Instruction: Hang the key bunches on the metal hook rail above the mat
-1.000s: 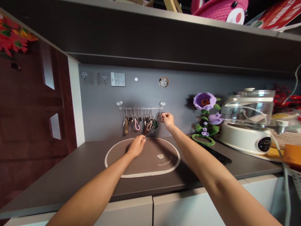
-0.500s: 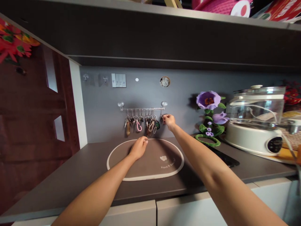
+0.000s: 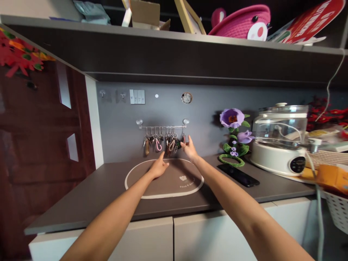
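A metal hook rail (image 3: 162, 127) is fixed to the grey wall, with several key bunches (image 3: 163, 142) hanging from it. My right hand (image 3: 190, 149) hovers just below the rail's right end, fingers spread and holding nothing, close to a single key (image 3: 184, 138) on the last hook. My left hand (image 3: 159, 166) hangs above the oval brown mat (image 3: 174, 188) on the counter, fingers stretched toward the keys and open. Neither hand touches a key.
A dark phone (image 3: 238, 175) lies on the counter right of the mat. Behind it stands a purple crocheted flower (image 3: 234, 135), then a white steamer with a clear lid (image 3: 281, 144). A shelf (image 3: 174, 40) overhangs above. A dark red door (image 3: 40, 137) is at the left.
My right hand let go of the key at the rail's right end, dropped a little and opened. My left hand opened its fingers toward the keys. The view pulled back.
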